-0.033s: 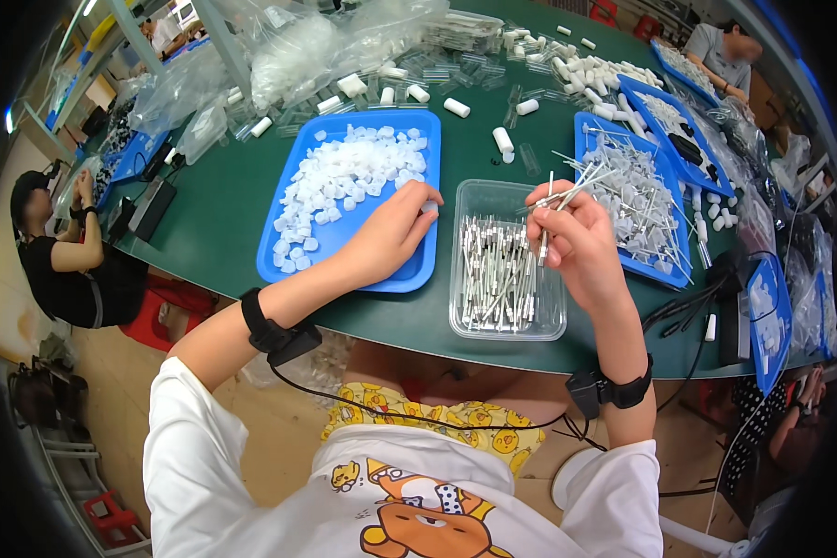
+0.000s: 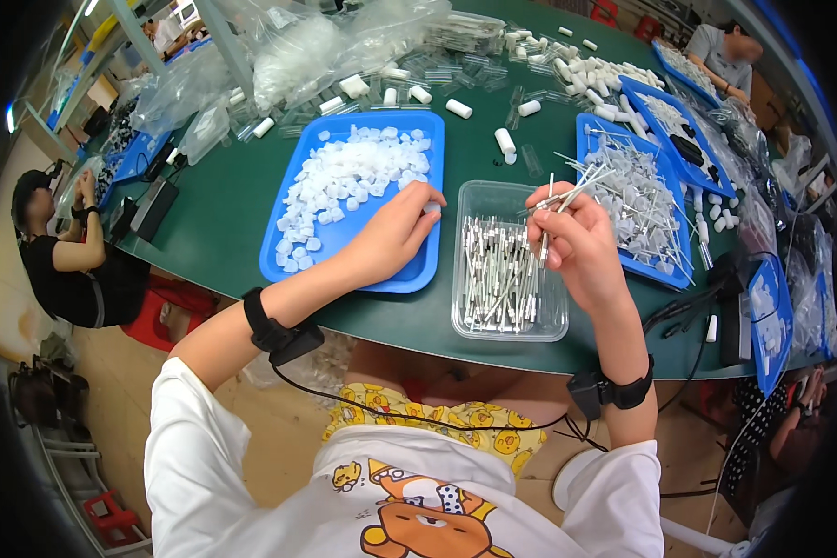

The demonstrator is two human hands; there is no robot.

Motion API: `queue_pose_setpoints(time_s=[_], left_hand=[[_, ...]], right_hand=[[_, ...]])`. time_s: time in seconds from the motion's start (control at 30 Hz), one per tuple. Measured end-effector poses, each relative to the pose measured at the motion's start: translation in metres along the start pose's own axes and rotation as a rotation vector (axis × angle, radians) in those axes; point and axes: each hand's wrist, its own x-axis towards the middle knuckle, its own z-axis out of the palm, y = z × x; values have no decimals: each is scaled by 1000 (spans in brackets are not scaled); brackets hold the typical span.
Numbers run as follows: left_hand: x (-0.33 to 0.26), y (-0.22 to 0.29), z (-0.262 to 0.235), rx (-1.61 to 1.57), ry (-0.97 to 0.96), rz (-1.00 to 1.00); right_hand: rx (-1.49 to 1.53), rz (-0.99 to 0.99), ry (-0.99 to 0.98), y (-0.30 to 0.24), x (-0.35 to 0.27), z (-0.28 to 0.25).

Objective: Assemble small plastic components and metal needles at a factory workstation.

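My left hand (image 2: 402,230) is closed in a pinch above the right edge of a blue tray (image 2: 367,265), with a small white plastic cap partly visible between thumb and forefinger. A heap of similar translucent white caps (image 2: 353,172) lies in that tray. My right hand (image 2: 581,246) grips several thin white rods (image 2: 567,192) with silvery ends, which fan out from the fingers. Just left of and below it stands a clear plastic box (image 2: 509,332), holding many such rods (image 2: 499,274). The fingertips of my right hand hover over the box's right side.
A blue tray (image 2: 671,276) of thin stems with pale flat ends lies to the right. White cylinders (image 2: 505,141), clear tubes (image 2: 531,160) and plastic bags (image 2: 298,56) are spread across the far table. A black cable (image 2: 418,426) links my wristbands. Other people sit left and far right.
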Motion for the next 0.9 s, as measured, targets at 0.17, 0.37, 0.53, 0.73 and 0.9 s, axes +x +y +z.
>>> queue_pose_setpoints(time_s=[0.17, 0.37, 0.53, 0.73, 0.9], left_hand=[[7, 0, 4, -56, -49, 48], [22, -9, 5, -178, -140, -161], [57, 35, -32, -444, -14, -415], [67, 74, -51, -1133, -61, -384], [58, 65, -29, -1407, -259, -378]], right_hand=[[-19, 3, -8, -3, -1, 4], [53, -37, 3, -6, 2, 3], [-4, -33, 31, -5, 6, -6], [17, -41, 96, -4, 8, -7], [47, -27, 156, -8, 8, -5]])
